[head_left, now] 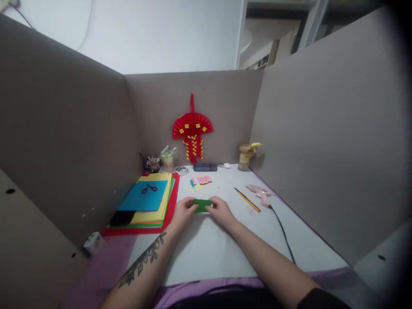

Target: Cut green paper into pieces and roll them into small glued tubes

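A small green paper piece (202,206) is held between my two hands, above the middle of the white table surface. My left hand (186,208) pinches its left end, and my right hand (219,209) pinches its right end. Just beyond the hands lie a row of small pink rolled pieces (204,180), a teal item (192,184) and a bit of yellow paper (202,187).
Left: stacked coloured paper (163,201) with red-handled scissors (149,189). Right: a pencil (247,200) and a pink glue gun (263,196) with a black cord. Behind: cups (167,159), (244,159), a dark phone-like object (205,167), tape (182,171), and a red fan ornament (193,126) on the panel.
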Tool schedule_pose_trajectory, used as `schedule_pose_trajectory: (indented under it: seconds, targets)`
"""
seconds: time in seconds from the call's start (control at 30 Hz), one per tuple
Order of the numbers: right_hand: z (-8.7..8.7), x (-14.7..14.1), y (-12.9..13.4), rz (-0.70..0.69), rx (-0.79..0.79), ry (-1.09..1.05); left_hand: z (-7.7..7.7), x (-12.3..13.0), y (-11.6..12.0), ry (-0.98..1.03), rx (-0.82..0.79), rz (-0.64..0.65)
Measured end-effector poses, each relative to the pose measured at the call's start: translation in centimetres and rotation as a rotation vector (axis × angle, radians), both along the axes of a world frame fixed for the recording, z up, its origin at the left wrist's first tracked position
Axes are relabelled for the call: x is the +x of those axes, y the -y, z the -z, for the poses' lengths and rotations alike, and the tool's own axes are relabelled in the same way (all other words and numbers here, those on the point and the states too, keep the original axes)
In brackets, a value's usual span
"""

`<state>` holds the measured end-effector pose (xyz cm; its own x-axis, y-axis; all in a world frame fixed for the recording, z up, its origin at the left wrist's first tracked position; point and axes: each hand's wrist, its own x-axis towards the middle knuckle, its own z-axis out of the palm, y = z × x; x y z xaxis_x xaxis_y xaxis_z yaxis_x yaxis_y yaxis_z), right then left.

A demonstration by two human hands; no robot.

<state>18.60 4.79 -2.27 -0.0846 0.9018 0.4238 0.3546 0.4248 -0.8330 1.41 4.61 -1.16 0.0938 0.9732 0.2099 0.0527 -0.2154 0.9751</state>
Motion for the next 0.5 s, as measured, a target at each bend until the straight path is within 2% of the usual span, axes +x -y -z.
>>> schedule_pose_trajectory:
  seconds: [0.17,0.33,0.5]
  targets:
    - [0.42,0.2,-0.25,0.011,-0.05,0.111,1.02,-0.34,-0.61,-0.101,-0.02,0.033]
    - [0.96,0.1,-0.43,0.013,-0.037,0.1,1.06,-0.63,-0.63,-0.181,-0.006,0.055]
    - [0.79,0.19,-0.32,0.016,-0.039,0.134,1.09,-0.95,-0.54,-0.301,0.076,0.06]
